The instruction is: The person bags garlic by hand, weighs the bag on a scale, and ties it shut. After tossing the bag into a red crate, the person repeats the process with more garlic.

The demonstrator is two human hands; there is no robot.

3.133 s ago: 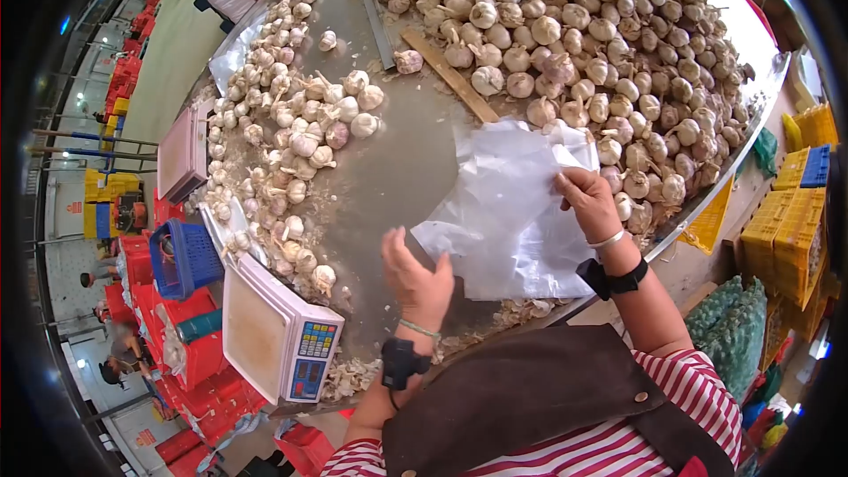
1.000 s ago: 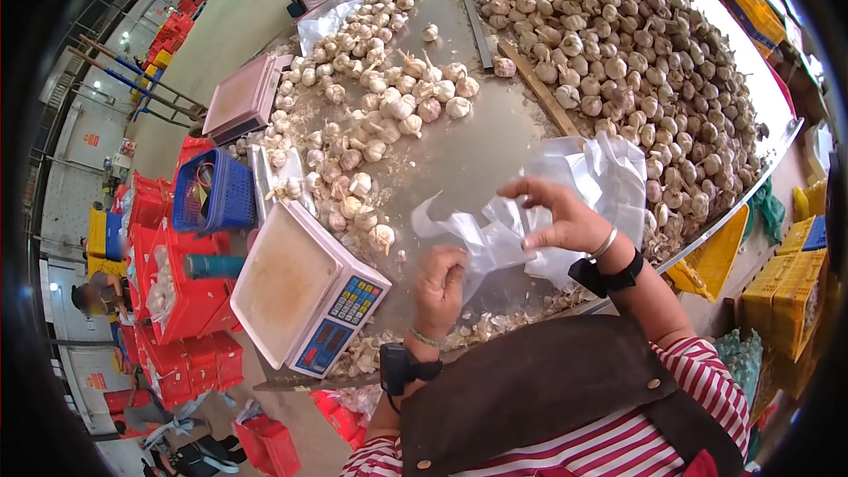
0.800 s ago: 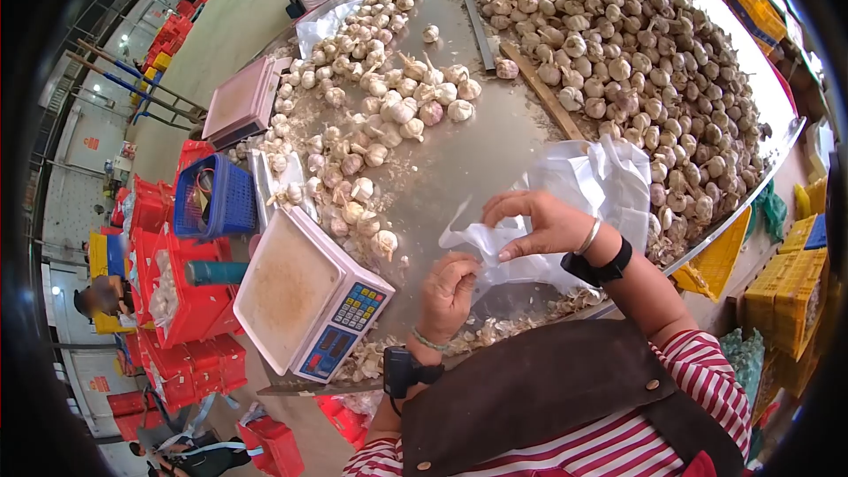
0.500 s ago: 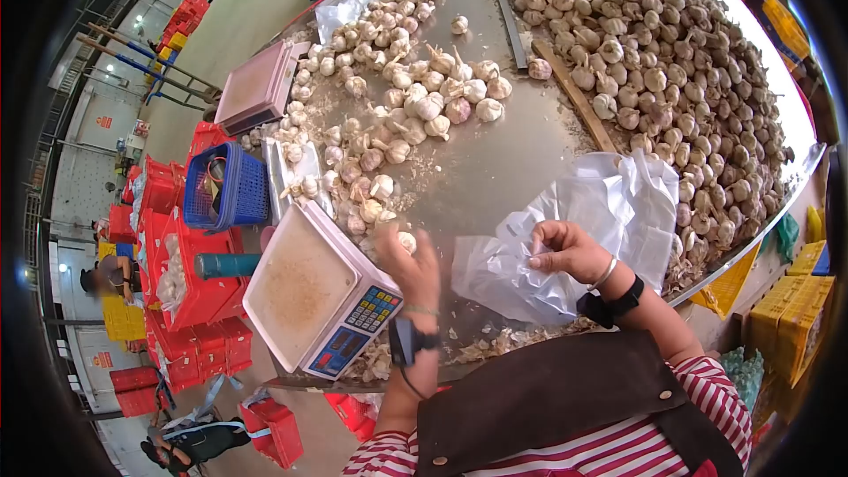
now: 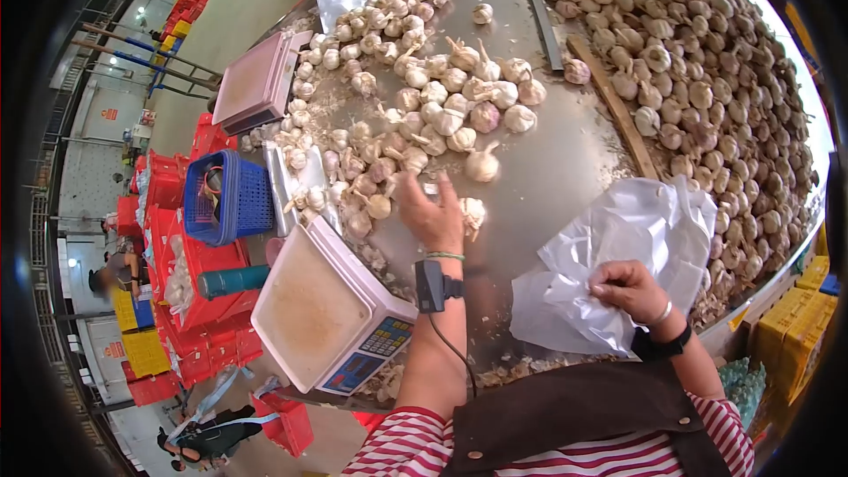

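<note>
My left hand (image 5: 433, 219) reaches over the near edge of the loose garlic bulbs (image 5: 433, 115), fingers spread apart. Something small and pale shows between its fingertips, apparently garlic behind them. Right beside this hand lies one garlic bulb (image 5: 473, 217), and another single bulb (image 5: 482, 163), slightly blurred, is just beyond. My right hand (image 5: 632, 291) is closed in a pinch on a thin, crumpled white plastic bag (image 5: 574, 256), which spreads over the metal table (image 5: 521, 194). Left of my left arm stands a digital scale (image 5: 318, 305) with dusty residue on its pan.
A large heap of garlic (image 5: 698, 62) fills the right side behind a wooden strip (image 5: 614, 106) and a metal bar (image 5: 537, 9). A second scale (image 5: 256, 79), a blue basket (image 5: 225, 194) and red crates (image 5: 203, 322) line the left. People (image 5: 212, 433) are in the background.
My left hand has moved forward from beside the scale to the garlic, and its fingers have spread. Single bulbs now show near it. My right hand still pinches the bag.
</note>
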